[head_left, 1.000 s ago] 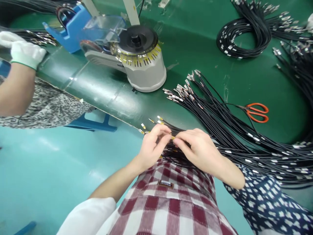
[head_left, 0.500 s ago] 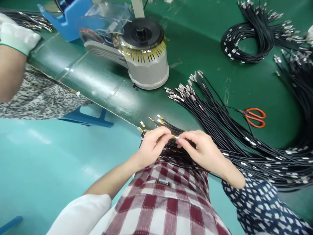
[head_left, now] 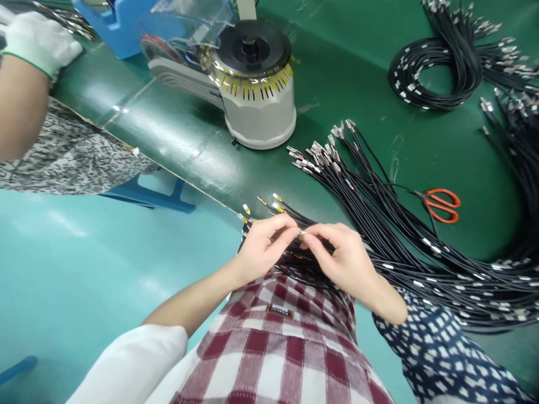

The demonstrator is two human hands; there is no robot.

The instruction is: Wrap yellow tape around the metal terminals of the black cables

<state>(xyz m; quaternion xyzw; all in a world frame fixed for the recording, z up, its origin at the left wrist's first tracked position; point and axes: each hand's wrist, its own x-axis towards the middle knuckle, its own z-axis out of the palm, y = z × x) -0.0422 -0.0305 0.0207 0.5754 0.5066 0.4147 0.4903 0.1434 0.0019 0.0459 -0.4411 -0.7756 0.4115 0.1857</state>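
Note:
Between the fingertips of my left hand (head_left: pixel 266 247) and my right hand (head_left: pixel 343 255) is the end of a black cable (head_left: pixel 302 233), with a small yellow and silver piece showing. Both hands pinch it, thumb against forefinger, just over the table edge. Several cable ends with yellow tape (head_left: pixel 278 206) stick out past my left hand. Beside my right hand a thick bundle of black cables (head_left: pixel 366 224) runs off to the right, its silver connector ends (head_left: pixel 320 157) fanned on the table. What lies beneath my palms is partly hidden.
A grey round tape dispenser (head_left: pixel 261 112) stands ahead on the green table (head_left: pixel 337 73), next to a blue tape holder (head_left: pixel 122 33). Orange-handled scissors (head_left: pixel 442 205) lie among the cables. A coiled cable bundle (head_left: pixel 404 84) sits back right. At left is a co-worker's gloved hand (head_left: pixel 40 42).
My two hands have drawn slightly closer together around the cable end, so less of it shows. The camera view has shifted a little. The co-worker's gloved hand has moved slightly right.

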